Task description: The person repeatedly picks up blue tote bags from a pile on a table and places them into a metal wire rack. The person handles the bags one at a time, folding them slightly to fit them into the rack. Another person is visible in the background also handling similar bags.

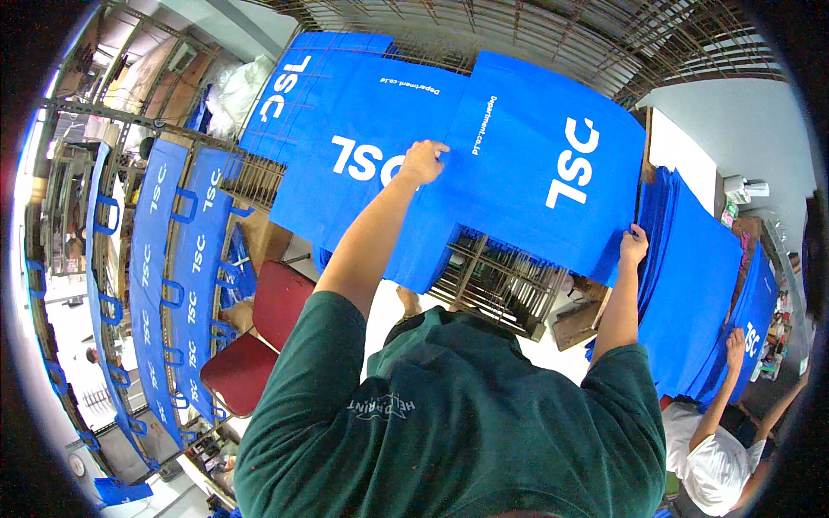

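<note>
Wire rack (518,289) spreads out before me in the head view, and across it lie the right blue sheet (527,194) and the left blue sheet (337,207), side by side with their margins meeting; which laps over the other, I cannot tell.

My hands are well apart. The left hand (425,161) rests with bent fingers near the seam between the two sheets, by the white lettering; whether it pinches an edge or only presses, I cannot tell. The right hand (635,246) is closed on the right blue sheet at its near right edge, just beside a thick stack of blue sheets (695,259).

I judge the material light and thin, cloth-like and soft, with enough body to lie flat but ready to sag or crease if held at one point. It looks matt, so I expect little slipping and no fragility, though the print may smear if fresh. I would take it by opposite plain margins, fingertips off the white print, keeping it evenly taut.
</note>
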The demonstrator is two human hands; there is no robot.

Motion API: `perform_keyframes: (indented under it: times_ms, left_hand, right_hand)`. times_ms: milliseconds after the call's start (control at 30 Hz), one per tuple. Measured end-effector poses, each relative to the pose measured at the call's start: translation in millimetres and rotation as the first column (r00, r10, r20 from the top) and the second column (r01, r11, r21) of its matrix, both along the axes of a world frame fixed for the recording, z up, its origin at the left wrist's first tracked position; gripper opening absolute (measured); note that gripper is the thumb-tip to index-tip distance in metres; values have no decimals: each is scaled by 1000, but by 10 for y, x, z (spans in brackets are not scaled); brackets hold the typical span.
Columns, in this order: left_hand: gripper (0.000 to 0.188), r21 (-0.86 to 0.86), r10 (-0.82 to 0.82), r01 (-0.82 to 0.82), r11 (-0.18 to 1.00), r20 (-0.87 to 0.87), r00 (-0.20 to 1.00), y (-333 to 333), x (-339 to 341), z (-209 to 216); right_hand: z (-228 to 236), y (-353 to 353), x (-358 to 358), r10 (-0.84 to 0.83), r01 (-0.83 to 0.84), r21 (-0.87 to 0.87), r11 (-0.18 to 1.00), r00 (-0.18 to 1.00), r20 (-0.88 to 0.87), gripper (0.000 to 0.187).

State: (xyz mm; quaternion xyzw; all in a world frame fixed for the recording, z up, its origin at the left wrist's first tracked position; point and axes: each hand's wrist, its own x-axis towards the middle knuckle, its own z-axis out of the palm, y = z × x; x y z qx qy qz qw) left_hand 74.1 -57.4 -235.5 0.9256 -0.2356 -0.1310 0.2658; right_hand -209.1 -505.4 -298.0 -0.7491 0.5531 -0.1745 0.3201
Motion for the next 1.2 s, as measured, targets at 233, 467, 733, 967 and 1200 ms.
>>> perform_keyframes:
  times_ms: [233,467,733,967,1200]
  left_hand:
    - [36,-24,-31,32,999,29,999,-100,24,39]
    - [69,-430,150,-73,900,146,978,219,-73,-181]
    - [55,-530,92,-87,844,-17,996,385,-975,417]
    - [49,-552,115,-142,822,-82,990,688,-1543,756]
    - [44,-493,177,-156,856,-4,984,924,-1774,1125]
  right_hand:
    - [-150,14,-183,32,-18,-79,997,985,169,32]
    - [1105,483,-461,-514,41,535,844,350,783,83]
    - [1128,5,-1427,-694,-79,735,674,-409,592,132]
    - [684,-582,-1665,-782,67,954,292,-557,279,83]
    - [1165,-624,-1516,-744,82,997,9,-666,62,55]
